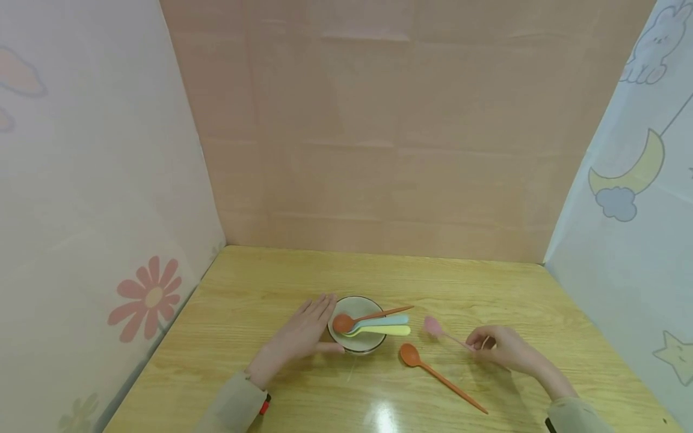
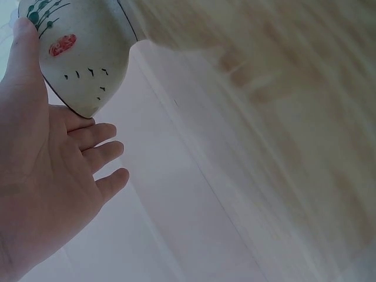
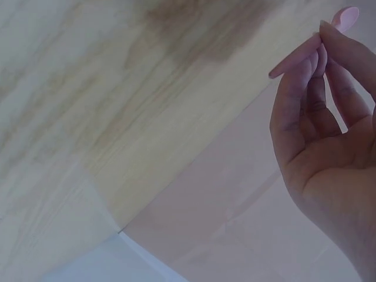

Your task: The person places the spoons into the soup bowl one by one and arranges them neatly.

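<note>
A pale bowl (image 1: 364, 347) with a dark rim stands near the table's middle; its painted outside (image 2: 88, 53) shows in the left wrist view. My left hand (image 1: 303, 331) rests against the bowl's left side, fingers extended and thumb along the near rim. In the bowl lie an orange spoon (image 1: 343, 323), a light blue handle (image 1: 387, 320) and a yellow spoon (image 1: 390, 330), their handles pointing right over the rim. My right hand (image 1: 503, 347) pinches a pink spoon (image 1: 433, 326) by its handle (image 3: 296, 57) between thumb and fingers, its head toward the bowl.
Another orange spoon (image 1: 446, 382) lies on the wooden table (image 1: 260, 270) between the bowl and my right hand, its handle slanting toward the near right. A plain peach backdrop (image 1: 390, 150) closes off the back, and patterned white sheets (image 1: 97, 198) stand on both sides.
</note>
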`<state>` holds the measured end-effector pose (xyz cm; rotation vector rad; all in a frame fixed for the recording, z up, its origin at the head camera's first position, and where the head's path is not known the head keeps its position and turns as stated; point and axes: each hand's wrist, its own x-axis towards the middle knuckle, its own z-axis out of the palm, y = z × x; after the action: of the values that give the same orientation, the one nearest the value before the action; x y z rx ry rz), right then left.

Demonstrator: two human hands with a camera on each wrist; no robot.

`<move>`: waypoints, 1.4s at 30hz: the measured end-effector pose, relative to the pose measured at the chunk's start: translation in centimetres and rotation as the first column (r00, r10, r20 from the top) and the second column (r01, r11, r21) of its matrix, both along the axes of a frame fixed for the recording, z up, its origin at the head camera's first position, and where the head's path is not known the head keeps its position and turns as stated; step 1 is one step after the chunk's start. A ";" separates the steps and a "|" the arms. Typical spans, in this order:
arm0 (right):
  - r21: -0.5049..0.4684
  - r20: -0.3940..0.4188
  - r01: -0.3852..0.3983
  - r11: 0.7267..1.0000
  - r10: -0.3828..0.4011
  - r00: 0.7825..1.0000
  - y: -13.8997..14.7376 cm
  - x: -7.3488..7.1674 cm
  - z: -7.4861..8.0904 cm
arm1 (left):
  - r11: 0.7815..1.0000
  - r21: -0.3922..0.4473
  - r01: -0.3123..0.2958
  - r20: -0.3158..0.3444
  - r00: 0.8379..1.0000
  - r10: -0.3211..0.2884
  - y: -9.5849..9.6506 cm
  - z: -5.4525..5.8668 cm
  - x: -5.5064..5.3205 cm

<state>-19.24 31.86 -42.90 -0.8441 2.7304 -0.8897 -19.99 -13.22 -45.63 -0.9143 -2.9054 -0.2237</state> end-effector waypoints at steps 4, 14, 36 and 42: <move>0.009 -0.018 0.003 1.000 -0.003 1.000 0.0 -0.4 0.5 | 1.000 0.010 0.007 -0.002 1.000 -0.007 0.0 0.0 0.0; 0.021 -0.077 0.005 1.000 -0.003 0.997 -0.1 -1.1 1.2 | 1.000 0.015 0.008 0.002 1.000 -0.008 0.1 0.4 0.1; 0.045 -0.142 0.027 0.999 -0.020 0.990 -0.6 -3.2 3.4 | 1.000 0.006 -0.005 0.018 1.000 0.004 0.0 0.3 0.0; 0.072 -0.153 0.033 0.997 -0.022 0.988 -1.0 -3.8 4.4 | 1.000 0.010 -0.004 0.029 1.000 0.003 0.0 0.1 -0.1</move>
<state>-23.04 30.81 -38.55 -0.8970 2.8925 -0.7528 -20.05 -13.18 -45.53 -0.9120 -2.9296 -0.2538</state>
